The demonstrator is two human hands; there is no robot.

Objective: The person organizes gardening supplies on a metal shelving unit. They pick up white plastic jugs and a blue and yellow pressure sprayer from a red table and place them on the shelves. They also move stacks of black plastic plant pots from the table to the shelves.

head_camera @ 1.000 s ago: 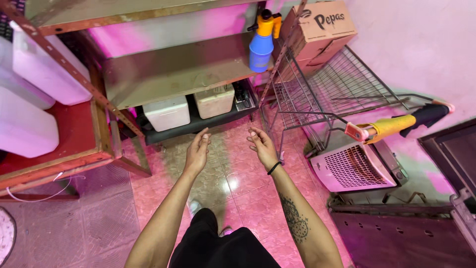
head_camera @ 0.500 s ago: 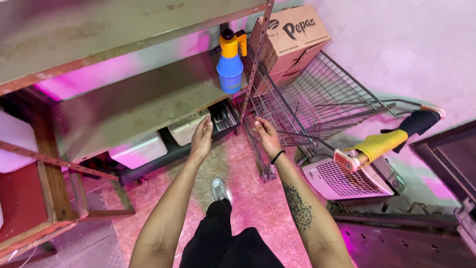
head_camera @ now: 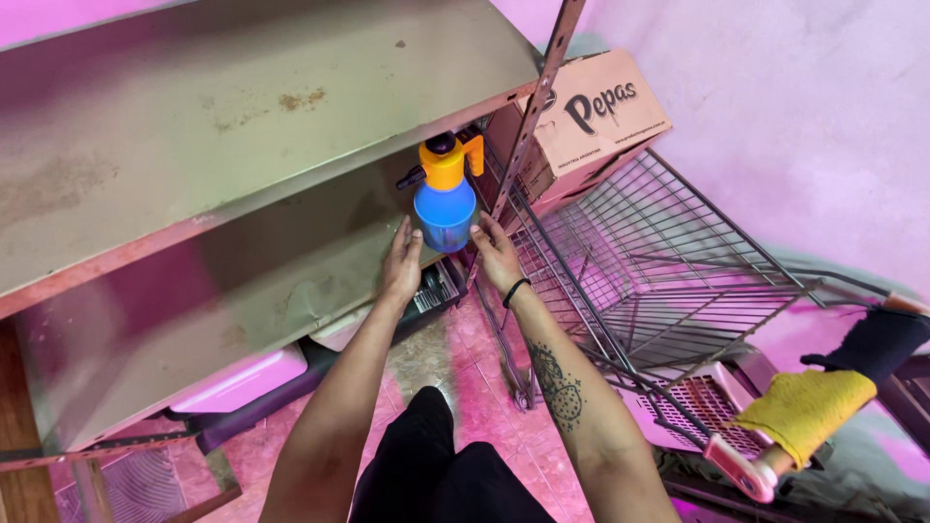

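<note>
Both hands reach up to a blue sprayer (head_camera: 445,215) with an orange pump top, which stands on the middle shelf (head_camera: 291,261) of a metal rack, at its right end beside the upright post (head_camera: 528,145). The left hand (head_camera: 400,263) comes at the sprayer from the left, fingers (head_camera: 403,235) spread and stretched, their tips at or just short of the blue body; I cannot tell whether they touch. The right hand (head_camera: 496,254) comes from the right, its fingers loosely open, tips at the sprayer's lower right side. Neither hand has closed around it. A black band (head_camera: 515,291) sits on the right wrist.

Above the sprayer is the rack's upper shelf (head_camera: 242,126), rust-spotted. Right of the post a cardboard box (head_camera: 591,111) rests on a wire cart (head_camera: 639,261). At near right a yellow cloth (head_camera: 809,412) wraps a handle. Below, the floor (head_camera: 475,378) is tiled.
</note>
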